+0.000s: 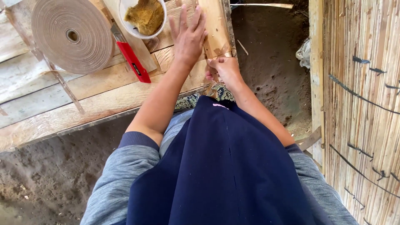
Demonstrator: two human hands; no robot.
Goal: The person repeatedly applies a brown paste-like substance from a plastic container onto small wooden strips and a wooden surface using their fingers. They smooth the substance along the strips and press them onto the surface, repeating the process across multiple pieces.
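Veneer strip [214, 25], thin and brittle: left hand [189, 37] presses flat at twelve o'clock; right hand [225, 68] pinches its near end.

Bowl [141, 18] and wooden strip [214, 25] edge-cropped

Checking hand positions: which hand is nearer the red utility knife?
Left. The left hand lies flat on the wooden strip, just right of the red utility knife; the right hand is farther right.
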